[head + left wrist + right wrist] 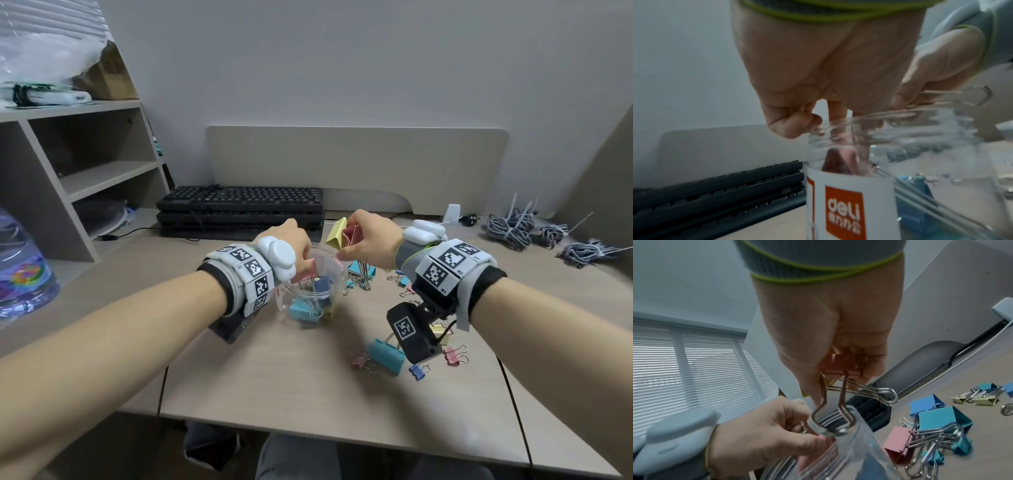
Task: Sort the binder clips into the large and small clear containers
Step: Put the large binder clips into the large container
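R hand (366, 240) pinching pink clip (352, 234) & yellow clip (336, 233)

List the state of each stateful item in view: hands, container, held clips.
Left hand: pinching a pink binder clip at the container's mouth.
Right hand: gripping a yellow binder clip and a second pink binder clip together, raised above the desk.
Clear plastic container: lidless, upright on the desk, partly filled with large clips.
Large teal binder clip: loose on the desk, unsorted.
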